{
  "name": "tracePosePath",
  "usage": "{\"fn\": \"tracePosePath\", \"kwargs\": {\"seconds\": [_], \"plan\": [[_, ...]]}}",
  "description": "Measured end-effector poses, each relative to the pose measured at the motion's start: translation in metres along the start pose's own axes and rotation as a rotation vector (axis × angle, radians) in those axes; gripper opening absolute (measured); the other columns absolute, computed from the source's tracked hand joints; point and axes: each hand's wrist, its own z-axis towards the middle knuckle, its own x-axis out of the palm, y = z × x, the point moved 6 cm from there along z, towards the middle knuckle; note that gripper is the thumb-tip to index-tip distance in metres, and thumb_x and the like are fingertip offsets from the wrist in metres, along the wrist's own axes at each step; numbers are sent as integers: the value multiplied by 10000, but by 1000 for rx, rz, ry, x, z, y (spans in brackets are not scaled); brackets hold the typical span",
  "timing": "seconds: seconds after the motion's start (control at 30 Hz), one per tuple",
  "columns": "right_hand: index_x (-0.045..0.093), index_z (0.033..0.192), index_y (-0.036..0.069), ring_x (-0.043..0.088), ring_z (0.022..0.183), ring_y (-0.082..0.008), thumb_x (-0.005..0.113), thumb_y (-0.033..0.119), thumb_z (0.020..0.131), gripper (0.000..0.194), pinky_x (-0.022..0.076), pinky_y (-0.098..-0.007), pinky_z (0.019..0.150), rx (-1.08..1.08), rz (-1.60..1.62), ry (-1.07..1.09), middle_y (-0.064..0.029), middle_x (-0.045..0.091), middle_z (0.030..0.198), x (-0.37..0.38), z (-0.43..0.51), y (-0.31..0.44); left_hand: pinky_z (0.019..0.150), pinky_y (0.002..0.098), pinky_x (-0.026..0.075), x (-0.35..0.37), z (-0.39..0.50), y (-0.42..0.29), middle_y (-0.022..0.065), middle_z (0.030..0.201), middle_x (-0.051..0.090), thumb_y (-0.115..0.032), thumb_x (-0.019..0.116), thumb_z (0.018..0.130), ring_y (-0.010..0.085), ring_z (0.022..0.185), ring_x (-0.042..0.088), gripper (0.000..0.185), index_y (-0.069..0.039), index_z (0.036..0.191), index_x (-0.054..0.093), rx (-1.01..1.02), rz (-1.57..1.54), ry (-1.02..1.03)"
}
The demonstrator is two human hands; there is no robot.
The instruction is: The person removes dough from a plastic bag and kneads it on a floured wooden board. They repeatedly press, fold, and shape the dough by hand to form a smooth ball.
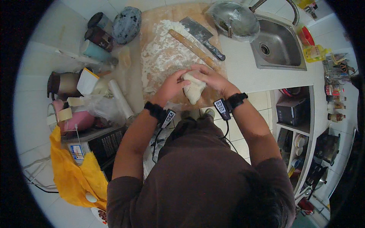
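Both of my hands hold a lump of pale dough over the near part of a floured wooden board. My left hand grips its left side, with the thumb against the dough. My right hand curls around the top and right side. Beyond the hands, a wooden rolling pin lies diagonally on the board, its lower end close to my right hand. Beside the pin rests a cleaver, its blade dusted with flour and its dark handle pointing towards the lower right. White flour covers much of the board.
A plastic-covered metal bowl stands at the board's upper right, beside a steel sink. Canisters and a speckled dark-grey object are at the upper left. A white roll and a plastic bag lie left of the board.
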Motion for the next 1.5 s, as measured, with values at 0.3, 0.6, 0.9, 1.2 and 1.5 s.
{"fn": "tracePosePath", "kwargs": {"seconds": [0.3, 0.6, 0.9, 1.2, 1.5], "plan": [[524, 1190, 81, 432, 1144, -359, 655, 334, 761, 515, 316, -445, 985, -508, -877, -346, -151, 498, 1203, 37, -39, -11, 870, 350, 435, 16, -31, -1, 141, 1108, 556, -174, 716, 747, 259, 1023, 527, 523, -65, 1210, 497, 217, 330, -151], [560, 1075, 60, 523, 897, -335, 629, 343, 760, 430, 391, -434, 797, -578, -993, -363, -138, 581, 974, 24, -5, -25, 847, 453, 413, 14, 3, 13, 200, 1076, 552, -305, 627, 781, 383, 999, 503, 512, -8, 1173, 482, 351, 811, -125], [584, 1028, 9, 581, 802, -170, 610, 303, 856, 341, 452, -277, 718, -58, -13, -230, -98, 628, 928, 0, 10, -6, 809, 411, 450, 14, -10, -6, 194, 1058, 565, -187, 681, 767, 350, 1004, 531, 460, -65, 1179, 519, 281, 655, -167], [638, 935, 23, 560, 929, -310, 509, 139, 795, 223, 409, -433, 874, -645, -998, -583, -134, 629, 978, 62, -35, 10, 786, 406, 423, 30, -43, 2, 154, 974, 562, -175, 491, 889, 334, 923, 519, 200, -29, 1017, 539, 250, 499, -600], [617, 880, 28, 550, 865, -364, 469, 165, 813, 213, 421, -456, 805, -468, -923, -460, -161, 614, 885, 29, 1, -19, 694, 451, 429, 33, -5, 26, 155, 889, 530, -205, 432, 903, 363, 808, 522, 182, -48, 895, 524, 115, 762, -485]]}}
